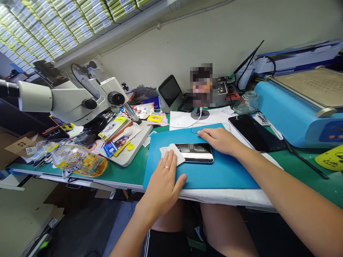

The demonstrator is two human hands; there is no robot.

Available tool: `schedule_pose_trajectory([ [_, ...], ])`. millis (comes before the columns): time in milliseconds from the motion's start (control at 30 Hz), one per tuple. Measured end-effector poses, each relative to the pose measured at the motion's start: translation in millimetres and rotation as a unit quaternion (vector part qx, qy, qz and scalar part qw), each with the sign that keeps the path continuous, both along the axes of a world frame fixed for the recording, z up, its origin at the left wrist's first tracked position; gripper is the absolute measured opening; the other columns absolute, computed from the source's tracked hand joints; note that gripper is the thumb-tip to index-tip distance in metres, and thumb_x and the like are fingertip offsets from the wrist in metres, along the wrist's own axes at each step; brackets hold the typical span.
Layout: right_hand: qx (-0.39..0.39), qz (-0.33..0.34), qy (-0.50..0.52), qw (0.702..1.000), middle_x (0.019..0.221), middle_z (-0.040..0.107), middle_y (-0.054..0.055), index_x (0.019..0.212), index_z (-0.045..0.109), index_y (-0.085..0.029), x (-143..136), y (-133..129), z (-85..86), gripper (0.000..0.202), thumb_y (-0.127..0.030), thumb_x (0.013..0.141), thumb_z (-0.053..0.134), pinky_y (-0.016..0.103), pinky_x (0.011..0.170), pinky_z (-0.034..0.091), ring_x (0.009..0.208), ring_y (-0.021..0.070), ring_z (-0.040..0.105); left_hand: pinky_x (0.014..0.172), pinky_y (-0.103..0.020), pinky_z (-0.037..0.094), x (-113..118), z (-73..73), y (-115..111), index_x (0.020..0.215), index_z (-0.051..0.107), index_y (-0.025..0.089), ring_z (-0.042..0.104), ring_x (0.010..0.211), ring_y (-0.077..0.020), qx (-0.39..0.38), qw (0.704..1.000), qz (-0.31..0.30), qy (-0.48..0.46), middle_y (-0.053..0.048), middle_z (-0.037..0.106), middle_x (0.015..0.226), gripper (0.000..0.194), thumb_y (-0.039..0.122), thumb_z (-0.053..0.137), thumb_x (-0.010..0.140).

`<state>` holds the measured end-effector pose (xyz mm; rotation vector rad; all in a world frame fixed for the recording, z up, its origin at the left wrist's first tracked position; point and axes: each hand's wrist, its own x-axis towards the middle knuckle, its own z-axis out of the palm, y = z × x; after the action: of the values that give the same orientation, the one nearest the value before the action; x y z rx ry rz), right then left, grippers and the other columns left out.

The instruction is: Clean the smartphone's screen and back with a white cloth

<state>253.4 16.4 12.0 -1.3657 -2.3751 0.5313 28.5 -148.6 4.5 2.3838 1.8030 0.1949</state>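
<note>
With left hand [162, 178] open flat, we should press the cloth [179, 155] evenly; our right hand [220, 140], half-curled, seems empty.

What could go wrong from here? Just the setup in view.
Scratches: the left hand presses a white cloth on the glossy phone; any trapped grit might mark it.
Slip: the right hand lies beside the phone, seemingly not gripping it, so a sideways push could slide it on the blue mat.
Knock: the plastic bottle sits near the front edge.
</note>
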Motion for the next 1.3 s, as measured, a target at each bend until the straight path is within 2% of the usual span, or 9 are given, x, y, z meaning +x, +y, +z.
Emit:
schedule_pose_trajectory([
  [133, 0.000, 0.001, -0.007, 1.000, 0.101, 0.078, 0.005, 0.099, 0.071, -0.027, -0.5, 1.7, -2.5, 0.050, -0.057, 0.099, 0.032, 0.036, 0.072, 0.042, 0.095, 0.0308, 0.067, 0.123, -0.047, 0.022, 1.0, 0.7, -7.4, 0.157, 0.018, 0.006, 0.007, 0.153, -0.0258, -0.003, 1.000, -0.003, 0.007, -0.016, 0.011, 0.165, 0.069, 0.052, 0.025, 0.106],
  [333, 0.008, 0.001, 0.007, 1.000, 0.087, 0.076, 0.005, 0.085, 0.070, -0.026, 0.9, 3.2, -3.2, 0.050, -0.057, 0.098, 0.033, 0.034, 0.066, 0.040, 0.086, 0.0284, 0.067, 0.122, -0.048, 0.022, 19.6, 5.3, 41.9, 0.154, 0.023, 0.002, 0.010, 0.152, -0.0287, -0.001, 1.000, -0.009, 0.001, -0.020, 0.017, 0.163, 0.070, 0.051, 0.024, 0.105],
  [400, 0.010, -0.001, 0.008, 1.000, 0.079, 0.074, 0.004, 0.078, 0.067, -0.026, 1.0, 2.7, -2.7, 0.051, -0.058, 0.098, 0.033, 0.033, 0.063, 0.039, 0.080, 0.0268, 0.066, 0.122, -0.048, 0.022, 24.3, 4.8, 46.2, 0.154, 0.024, 0.001, 0.010, 0.152, -0.0292, 0.007, 1.000, -0.007, 0.000, -0.021, 0.017, 0.163, 0.070, 0.051, 0.025, 0.105],
  [633, 0.008, 0.002, -0.009, 1.000, 0.086, 0.076, 0.005, 0.083, 0.067, -0.027, -0.1, 0.7, -1.4, 0.050, -0.057, 0.099, 0.031, 0.034, 0.064, 0.038, 0.085, 0.0286, 0.066, 0.122, -0.048, 0.024, 20.9, 3.3, -5.7, 0.157, 0.021, 0.005, 0.009, 0.152, -0.0277, -0.005, 1.000, -0.020, 0.002, -0.017, 0.012, 0.164, 0.070, 0.053, 0.026, 0.105],
  [700, 0.003, 0.000, -0.011, 1.000, 0.087, 0.076, 0.006, 0.086, 0.068, -0.027, -0.4, 0.7, -1.4, 0.050, -0.058, 0.098, 0.032, 0.034, 0.064, 0.039, 0.086, 0.0293, 0.066, 0.122, -0.048, 0.023, 20.4, 4.7, -8.4, 0.156, 0.022, 0.004, 0.010, 0.152, -0.0280, -0.009, 1.000, -0.024, 0.009, -0.018, 0.012, 0.164, 0.071, 0.054, 0.025, 0.105],
  [933, 0.000, -0.005, -0.021, 1.000, 0.088, 0.076, 0.006, 0.085, 0.067, -0.026, 0.3, 0.6, -0.5, 0.049, -0.056, 0.098, 0.031, 0.035, 0.066, 0.040, 0.086, 0.0298, 0.066, 0.123, -0.046, 0.022, 30.4, 7.6, 51.0, 0.153, 0.027, -0.002, 0.015, 0.152, -0.0301, 0.004, 1.000, -0.002, 0.011, -0.022, 0.021, 0.162, 0.072, 0.053, 0.026, 0.106],
  [1000, 0.000, -0.003, -0.017, 1.000, 0.089, 0.076, 0.006, 0.086, 0.068, -0.026, 0.7, 0.4, -0.3, 0.049, -0.056, 0.098, 0.031, 0.035, 0.067, 0.040, 0.087, 0.0294, 0.066, 0.123, -0.045, 0.021, 31.6, 6.8, 56.7, 0.153, 0.027, -0.002, 0.014, 0.152, -0.0301, 0.010, 1.000, 0.001, 0.008, -0.022, 0.022, 0.162, 0.072, 0.052, 0.027, 0.106],
  [1100, 0.000, -0.001, -0.020, 1.000, 0.091, 0.077, 0.006, 0.089, 0.069, -0.026, 0.5, -0.2, 0.2, 0.050, -0.057, 0.098, 0.031, 0.035, 0.066, 0.040, 0.088, 0.0295, 0.067, 0.123, -0.047, 0.021, 30.6, 4.6, 40.9, 0.154, 0.026, -0.001, 0.012, 0.152, -0.0308, 0.013, 1.000, 0.001, 0.008, -0.021, 0.018, 0.163, 0.072, 0.052, 0.028, 0.105],
  [1300, 0.003, -0.001, -0.045, 0.999, 0.101, 0.078, 0.004, 0.102, 0.071, -0.027, -0.9, -1.8, 1.5, 0.051, -0.056, 0.099, 0.029, 0.036, 0.071, 0.041, 0.094, 0.0316, 0.067, 0.122, -0.050, 0.024, 24.0, 3.4, -17.5, 0.157, 0.023, 0.005, 0.012, 0.152, -0.0288, 0.010, 1.000, -0.018, 0.022, -0.017, 0.015, 0.164, 0.069, 0.052, 0.024, 0.106],
])
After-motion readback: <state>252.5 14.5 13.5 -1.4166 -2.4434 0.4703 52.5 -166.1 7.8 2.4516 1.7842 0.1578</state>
